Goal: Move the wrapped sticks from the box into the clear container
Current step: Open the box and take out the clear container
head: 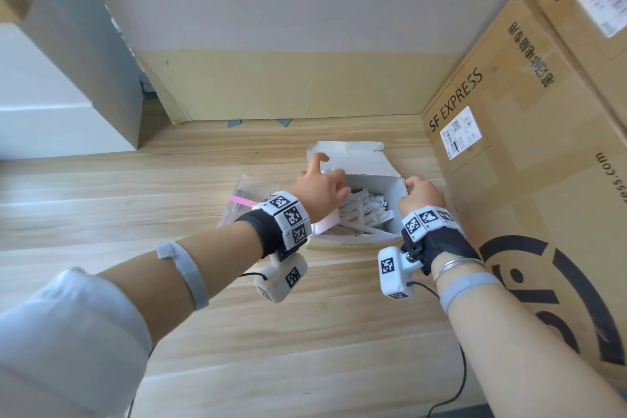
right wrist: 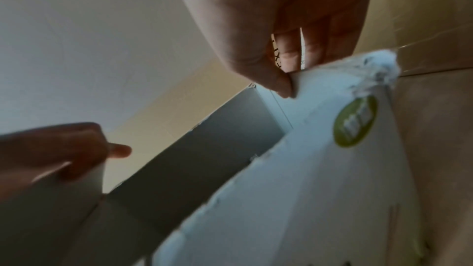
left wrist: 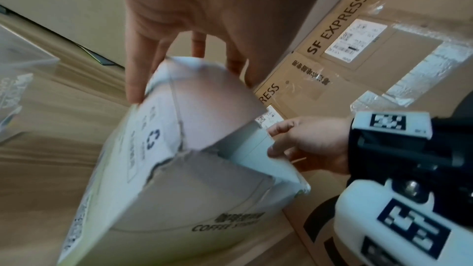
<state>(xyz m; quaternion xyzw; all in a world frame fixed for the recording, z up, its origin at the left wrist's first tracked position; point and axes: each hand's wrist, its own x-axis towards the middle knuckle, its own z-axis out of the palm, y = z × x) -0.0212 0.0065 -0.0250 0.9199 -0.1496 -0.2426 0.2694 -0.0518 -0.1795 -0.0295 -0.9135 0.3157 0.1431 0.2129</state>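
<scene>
Nearest the camera, both wrists frame the white box (head: 359, 180) standing on the desk (head: 322, 332). The right hand (head: 422, 195) sits at the box's 3 o'clock edge, its fingers (right wrist: 284, 86) pinching the torn rim of the side wall. The left hand (head: 320, 185) is at 9 o'clock, fingers (left wrist: 134, 80) fairly straight, spreading the flap there and holding nothing else.

Between the hands, inside the open box, lie the wrapped sticks (head: 363, 214), a loose white pile with long axes running roughly from 7 to 1 o'clock. They sit just below and toward 3 o'clock of the left fingers, which look a little nearer than the right ones; a reach would probably go downward along that axis.

Beyond the left wrist, at 9 to 10 o'clock of the box, is the clear container (head: 251, 193), just beside the box.

Only the head view shows the sticks. The left wrist view shows the outside print, "COFFEE"; the right wrist view alone shows the thumb-and-finger pinch.
</scene>
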